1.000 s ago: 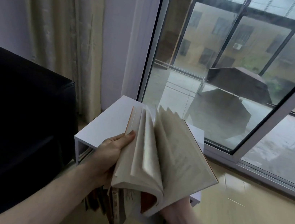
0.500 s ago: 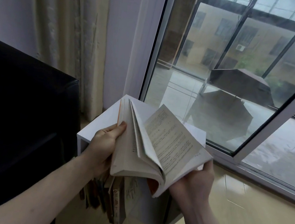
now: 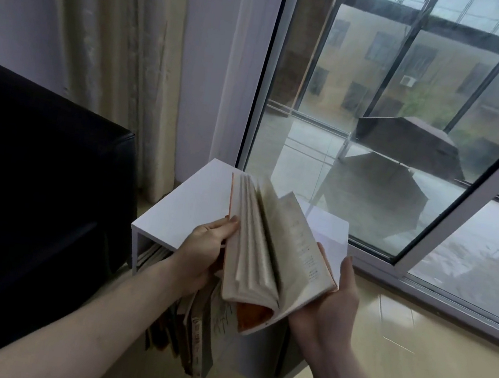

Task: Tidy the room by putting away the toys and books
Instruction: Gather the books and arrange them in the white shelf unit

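An open paperback book point(image 3: 267, 255) with cream pages and an orange cover is held above a small white shelf unit point(image 3: 187, 209). My left hand point(image 3: 205, 251) grips the book's left side, thumb on the page edges. My right hand point(image 3: 332, 309) supports the right cover from underneath, fingers curled around its edge. The pages are fanned and blurred in mid-flip. Several more books point(image 3: 189, 334) stand upright inside the shelf unit below the held book, partly hidden by it.
A black sofa arm point(image 3: 37, 184) stands close on the left. Beige curtains point(image 3: 117, 48) hang behind the shelf. A sliding glass door point(image 3: 378, 127) fills the right, with a balcony and dark umbrellas outside. Pale wooden floor point(image 3: 410, 355) lies to the right.
The pages have flipped further towards the left side of the book. My right hand has shifted under the right cover. Both hands keep holding the book above the shelf.
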`<state>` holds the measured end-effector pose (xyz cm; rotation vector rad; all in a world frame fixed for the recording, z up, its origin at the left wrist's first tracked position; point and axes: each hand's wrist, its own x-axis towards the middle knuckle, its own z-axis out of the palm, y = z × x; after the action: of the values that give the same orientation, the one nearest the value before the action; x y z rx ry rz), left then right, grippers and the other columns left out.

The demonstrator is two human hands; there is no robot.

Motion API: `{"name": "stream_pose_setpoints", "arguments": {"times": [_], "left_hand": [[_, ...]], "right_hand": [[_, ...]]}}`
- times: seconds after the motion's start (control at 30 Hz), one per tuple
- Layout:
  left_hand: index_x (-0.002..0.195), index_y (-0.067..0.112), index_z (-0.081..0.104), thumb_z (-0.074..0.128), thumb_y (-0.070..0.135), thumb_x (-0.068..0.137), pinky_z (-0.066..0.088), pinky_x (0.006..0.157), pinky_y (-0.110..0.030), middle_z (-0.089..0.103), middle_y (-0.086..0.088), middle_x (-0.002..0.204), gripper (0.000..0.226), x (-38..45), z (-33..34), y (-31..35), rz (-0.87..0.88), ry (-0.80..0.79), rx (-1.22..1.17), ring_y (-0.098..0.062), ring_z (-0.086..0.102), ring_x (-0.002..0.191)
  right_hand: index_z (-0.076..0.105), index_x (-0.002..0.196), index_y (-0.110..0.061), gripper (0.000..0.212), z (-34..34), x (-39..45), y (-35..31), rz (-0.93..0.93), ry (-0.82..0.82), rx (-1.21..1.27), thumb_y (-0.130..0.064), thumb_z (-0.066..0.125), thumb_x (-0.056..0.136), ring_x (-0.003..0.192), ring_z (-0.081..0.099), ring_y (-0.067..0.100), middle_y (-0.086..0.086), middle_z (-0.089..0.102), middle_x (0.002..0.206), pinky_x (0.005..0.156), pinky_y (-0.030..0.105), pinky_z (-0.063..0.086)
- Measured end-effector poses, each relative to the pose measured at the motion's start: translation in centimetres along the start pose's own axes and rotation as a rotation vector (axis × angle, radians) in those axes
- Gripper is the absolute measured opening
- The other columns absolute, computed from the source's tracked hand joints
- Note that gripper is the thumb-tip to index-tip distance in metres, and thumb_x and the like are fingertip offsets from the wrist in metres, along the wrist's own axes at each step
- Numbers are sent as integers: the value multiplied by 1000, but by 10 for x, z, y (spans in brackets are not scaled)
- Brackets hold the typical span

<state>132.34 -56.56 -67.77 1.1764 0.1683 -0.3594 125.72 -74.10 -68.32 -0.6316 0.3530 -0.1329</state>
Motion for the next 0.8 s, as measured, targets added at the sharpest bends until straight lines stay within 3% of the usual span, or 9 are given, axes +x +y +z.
{"name": "stream_pose_setpoints", "arguments": {"times": [0.1,0.2,0.27,0.4,0.47,0.57,0.7,0.8], "left_hand": [[122,24,68,49,34,108,64,79,-44,78,-8,112,26,0,-3,2,0,-2,26,-27,77,97],[122,25,69,50,41,107,56,98,-59,75,-11,117,29,0,-10,6,-9,32,34,-36,73,108],[117,18,72,53,41,104,50,103,-65,73,-17,119,32,0,-15,6,-26,76,15,-40,70,111],[114,10,75,57,36,103,49,105,-63,72,-21,120,33,0,-15,4,-56,86,-12,-42,68,114],[113,10,77,58,37,103,49,107,-60,75,-16,112,34,0,-14,2,-68,79,-13,-36,70,109],[112,13,77,58,39,104,56,100,-54,78,-9,105,34,0,-12,1,-56,75,-28,-33,70,109],[107,23,66,50,37,108,58,72,-42,76,-5,105,21,-3,-14,7,-12,64,-47,-27,72,98],[109,27,62,49,43,107,59,71,-42,75,-3,108,21,-6,-15,10,12,46,13,-27,72,99]], "right_hand": [[57,142,-24,59,-3,1,0,0,27,-12,-62,48,97,123,64,33,9,68,134,111,52,43],[61,136,-28,56,-4,1,1,8,54,-37,-65,48,95,117,66,32,8,70,128,102,48,48],[61,135,-29,57,-5,2,3,27,68,-41,-66,49,94,117,67,34,8,70,129,103,49,49],[56,139,-27,58,-9,4,5,35,93,-64,-64,50,94,110,71,33,8,71,127,95,46,54],[53,142,-22,60,-8,5,6,28,95,-43,-60,52,96,112,70,34,10,71,126,100,48,52],[52,144,-18,62,-11,7,6,18,84,-15,-58,54,96,116,68,35,12,70,129,109,53,45],[54,142,-20,62,-14,8,6,33,76,-31,-60,52,95,116,69,35,10,70,129,106,53,48],[58,135,-24,57,-15,7,7,66,64,-99,-64,49,95,110,70,33,9,73,119,98,50,52]]}}
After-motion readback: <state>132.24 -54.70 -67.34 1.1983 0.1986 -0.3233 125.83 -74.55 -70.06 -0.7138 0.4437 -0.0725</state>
